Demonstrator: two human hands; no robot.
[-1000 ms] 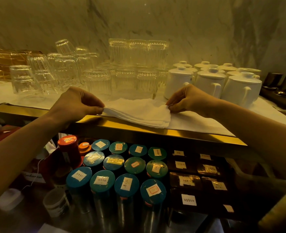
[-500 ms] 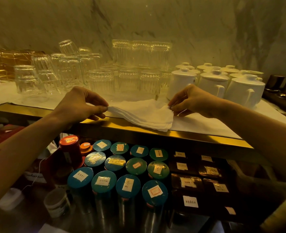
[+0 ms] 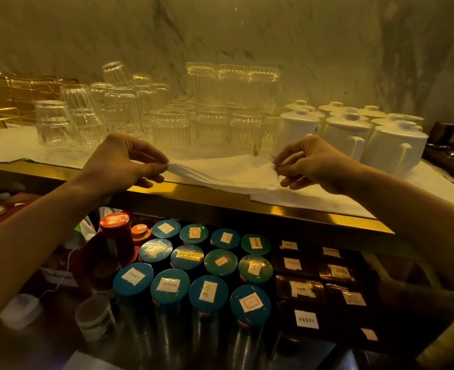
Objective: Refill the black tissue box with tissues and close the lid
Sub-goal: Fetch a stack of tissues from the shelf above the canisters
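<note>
Between our two hands lies the stack of white tissues [image 3: 228, 173], resting on the white cloth liner [image 3: 314, 201] at the front edge of the brass-trimmed shelf [image 3: 287, 210]. Its long axis runs from hand to hand, left to right, roughly parallel to the shelf edge; the near long edge slightly overhangs the liner toward us.

Our left hand [image 3: 121, 162] pinches the left end of the stack between thumb and index fingertip, the other fingers curled loosely beneath. Our right hand [image 3: 312, 162] pinches the right end the same way, thumb and index closed on the tissue edge, the remaining fingers partly folded. Both ends are lifted slightly; the middle sags onto the liner.

Beyond the hands stand inverted clear glasses [image 3: 167, 124], several stacked two high; whether anything is inside them we cannot tell beyond their looking clear. Beyond the right hand stand lidded white ceramic pots [image 3: 394, 145], contents hidden.

Below the hands, under the shelf, stand round tins with teal lids [image 3: 207, 293] bearing paper labels, one red tin [image 3: 115, 233] beneath the left wrist, and dark labelled boxes [image 3: 300, 289] beneath the right forearm. All are closed; their contents are not visible.
</note>
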